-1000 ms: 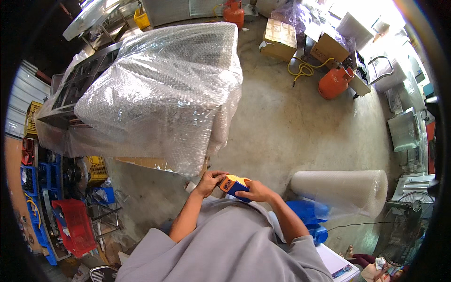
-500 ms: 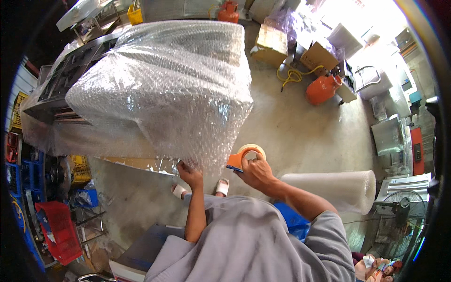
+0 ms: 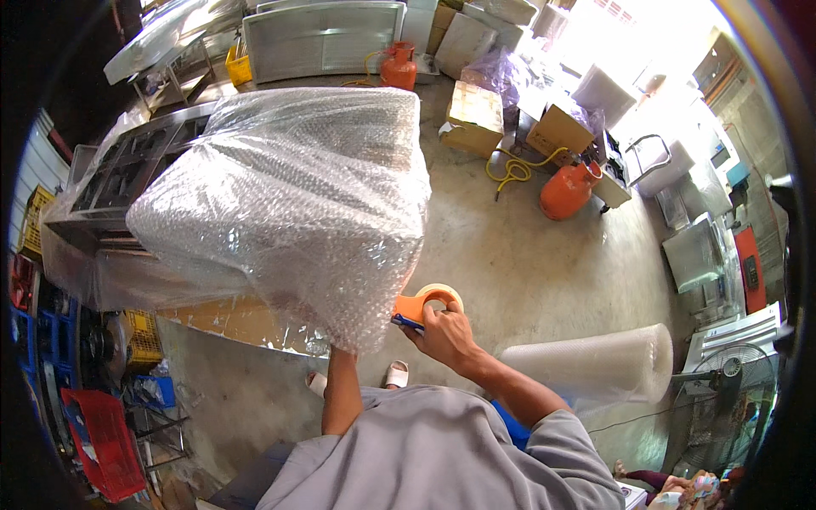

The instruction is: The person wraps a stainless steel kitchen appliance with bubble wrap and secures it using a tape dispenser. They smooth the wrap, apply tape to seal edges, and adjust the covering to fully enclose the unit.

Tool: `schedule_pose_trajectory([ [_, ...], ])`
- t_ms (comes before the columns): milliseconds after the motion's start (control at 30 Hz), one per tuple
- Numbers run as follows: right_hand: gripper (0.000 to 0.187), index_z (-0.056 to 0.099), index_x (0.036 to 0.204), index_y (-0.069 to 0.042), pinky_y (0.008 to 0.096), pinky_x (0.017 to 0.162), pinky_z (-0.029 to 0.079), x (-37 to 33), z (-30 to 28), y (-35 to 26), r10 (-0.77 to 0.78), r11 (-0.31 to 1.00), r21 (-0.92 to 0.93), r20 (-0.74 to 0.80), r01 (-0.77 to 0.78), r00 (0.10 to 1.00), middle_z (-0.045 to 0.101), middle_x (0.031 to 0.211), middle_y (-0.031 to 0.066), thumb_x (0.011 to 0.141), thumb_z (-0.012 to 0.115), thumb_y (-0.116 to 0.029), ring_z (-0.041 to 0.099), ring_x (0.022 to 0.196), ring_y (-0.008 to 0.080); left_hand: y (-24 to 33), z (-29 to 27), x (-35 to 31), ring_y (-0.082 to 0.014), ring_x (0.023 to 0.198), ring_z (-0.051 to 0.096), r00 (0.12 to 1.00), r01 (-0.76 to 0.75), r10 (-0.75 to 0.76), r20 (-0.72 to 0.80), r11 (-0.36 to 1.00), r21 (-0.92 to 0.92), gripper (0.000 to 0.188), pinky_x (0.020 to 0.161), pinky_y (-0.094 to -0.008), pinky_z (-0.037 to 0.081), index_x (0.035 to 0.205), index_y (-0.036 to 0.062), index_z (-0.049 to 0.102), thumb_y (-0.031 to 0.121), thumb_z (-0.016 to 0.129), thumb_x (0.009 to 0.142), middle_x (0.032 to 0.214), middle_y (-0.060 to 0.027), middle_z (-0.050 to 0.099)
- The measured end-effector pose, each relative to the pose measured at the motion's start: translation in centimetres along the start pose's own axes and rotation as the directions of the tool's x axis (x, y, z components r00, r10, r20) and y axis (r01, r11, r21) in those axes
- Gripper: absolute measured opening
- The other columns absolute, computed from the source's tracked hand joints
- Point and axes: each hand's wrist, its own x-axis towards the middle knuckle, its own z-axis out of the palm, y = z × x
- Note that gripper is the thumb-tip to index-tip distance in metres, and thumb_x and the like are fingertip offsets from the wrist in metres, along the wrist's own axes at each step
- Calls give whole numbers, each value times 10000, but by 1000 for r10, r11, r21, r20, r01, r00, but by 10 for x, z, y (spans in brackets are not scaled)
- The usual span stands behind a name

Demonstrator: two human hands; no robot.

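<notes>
My right hand (image 3: 446, 337) is closed on an orange tape dispenser (image 3: 411, 307) with a pale roll of tape on it. A slim blue item (image 3: 408, 322) sits by the same fingers; its kind is hard to make out. My left hand (image 3: 342, 359) reaches under the hanging edge of clear bubble wrap (image 3: 297, 195), which hides its fingers. The wrap drapes over a large metal unit (image 3: 140, 166) whose dark, open framework shows at the far left. Below the wrap's near edge runs a brown cardboard sheet (image 3: 246, 325), its edge ragged with white bits.
A large bubble wrap roll (image 3: 586, 361) lies on the floor to my right. An orange gas cylinder (image 3: 565, 191), a yellow hose (image 3: 512, 170) and a cardboard box (image 3: 473, 116) stand farther off. At right is a fan (image 3: 731, 382); at left, a red crate (image 3: 102, 442).
My left hand has slipped under the bubble wrap edge, so its fingers no longer show. My right hand has shifted slightly left with the tape dispenser. The view has tilted up.
</notes>
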Motion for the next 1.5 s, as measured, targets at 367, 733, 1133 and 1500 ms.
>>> schedule_pose_trajectory([
  [367,524,629,810,18,382,780,523,-1,10,17,21,997,76,-65,-16,998,623,538,145,906,693,-493,635,488,300,88,-33,10,-298,1031,563,733,-594,275,622,705,388,284,958,-422,451,1146,21,576,217,652,955,1093,-156,596],
  [733,503,643,840,27,400,868,522,-2,13,28,27,987,159,18,-30,999,635,575,133,873,723,-468,653,532,302,169,-15,40,-322,1050,577,316,-938,334,888,252,239,286,978,-449,453,1125,47,620,227,692,913,1082,-159,622],
  [1133,517,623,814,-11,374,776,511,-6,5,55,-81,996,50,58,78,995,603,522,86,887,722,-513,611,483,286,176,-4,32,-349,1071,591,268,-955,312,911,210,209,292,1000,-479,455,1101,76,668,237,736,868,1070,-161,650],
  [1500,504,606,804,-42,399,842,529,29,-3,96,-288,956,64,59,285,956,603,526,80,907,681,-530,653,534,279,187,-10,26,-373,1091,604,275,-952,318,907,224,210,298,1020,-506,457,1079,102,712,247,777,827,1060,-163,676],
])
